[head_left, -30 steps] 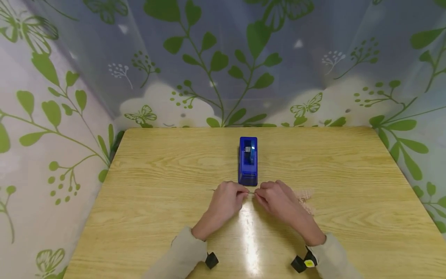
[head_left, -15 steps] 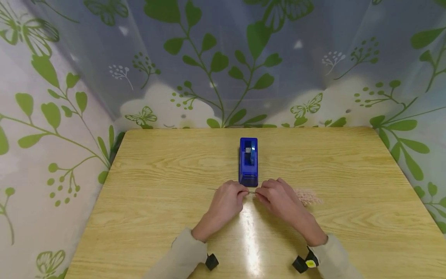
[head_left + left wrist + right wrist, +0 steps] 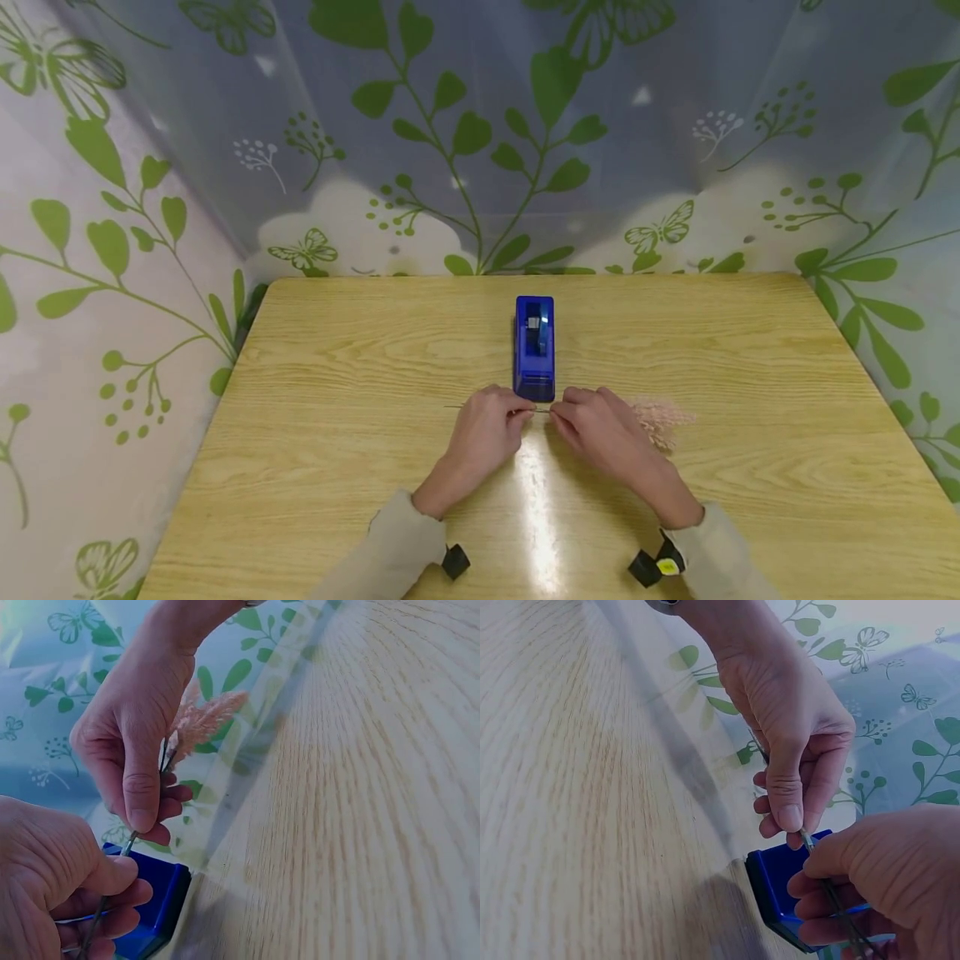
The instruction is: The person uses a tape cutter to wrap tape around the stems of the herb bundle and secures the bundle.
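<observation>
Left hand point(image 3: 483, 425): thumb and bent fingers closed in a pinch on thin dark stems point(image 3: 542, 410); their fine ends poke out past its far side.
Right hand point(image 3: 603, 429): likewise pinching the stems, thumb against index finger, remaining fingers curled loosely below.
Gap between hands: narrow; stems bridge it, with a pale glossy stretch point(image 3: 129, 844) by the thumbs. Material, cannot tell.
Pink plumes point(image 3: 663, 421): feathery, spreading out beyond the right hand, on its outer side.
Blue tape dispenser point(image 3: 535, 354): on the table, directly ahead of the stems, near end just beside the fingertips. Touching or not, cannot tell.
Table point(image 3: 360, 358): pale wood grain, streak of glare between the forearms.
Sleeves point(image 3: 405, 533): light; black wrist gear point(image 3: 645, 568) at both cuffs.
Backdrop point(image 3: 480, 225): cloth printed with green leaves, butterflies.
</observation>
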The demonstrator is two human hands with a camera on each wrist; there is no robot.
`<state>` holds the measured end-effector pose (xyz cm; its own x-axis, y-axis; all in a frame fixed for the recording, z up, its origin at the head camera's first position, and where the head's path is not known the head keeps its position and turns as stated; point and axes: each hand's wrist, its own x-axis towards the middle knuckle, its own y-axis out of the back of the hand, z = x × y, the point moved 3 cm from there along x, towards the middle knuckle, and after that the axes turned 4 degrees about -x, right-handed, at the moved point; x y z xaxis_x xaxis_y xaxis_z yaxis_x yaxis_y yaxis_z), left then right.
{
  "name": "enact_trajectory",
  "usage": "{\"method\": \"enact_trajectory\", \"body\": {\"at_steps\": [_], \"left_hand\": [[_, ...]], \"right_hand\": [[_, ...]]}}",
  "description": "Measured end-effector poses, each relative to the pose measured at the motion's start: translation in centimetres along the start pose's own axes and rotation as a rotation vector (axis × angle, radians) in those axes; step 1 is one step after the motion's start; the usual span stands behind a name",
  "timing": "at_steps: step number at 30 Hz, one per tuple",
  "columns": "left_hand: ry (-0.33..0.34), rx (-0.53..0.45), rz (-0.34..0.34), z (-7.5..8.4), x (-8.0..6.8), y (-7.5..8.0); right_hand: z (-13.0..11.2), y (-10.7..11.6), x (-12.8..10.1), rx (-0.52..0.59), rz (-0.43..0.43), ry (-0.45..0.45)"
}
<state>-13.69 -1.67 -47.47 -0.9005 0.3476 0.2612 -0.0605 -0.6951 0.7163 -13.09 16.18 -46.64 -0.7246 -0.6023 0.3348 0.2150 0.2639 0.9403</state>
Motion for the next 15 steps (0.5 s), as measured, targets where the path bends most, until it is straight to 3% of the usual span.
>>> {"method": "enact_trajectory", "body": {"at_steps": [6,15], "left_hand": [[0.026,-0.032,-0.019,0.0,0.11,-0.14],[0.027,0.032,-0.048,-0.22,0.19,-0.31]], "right_hand": [[0.06,0.03,0.09,-0.039,0.042,0.018],[0.11,0.06,0.04,-0.058,0.068,0.022]]}}
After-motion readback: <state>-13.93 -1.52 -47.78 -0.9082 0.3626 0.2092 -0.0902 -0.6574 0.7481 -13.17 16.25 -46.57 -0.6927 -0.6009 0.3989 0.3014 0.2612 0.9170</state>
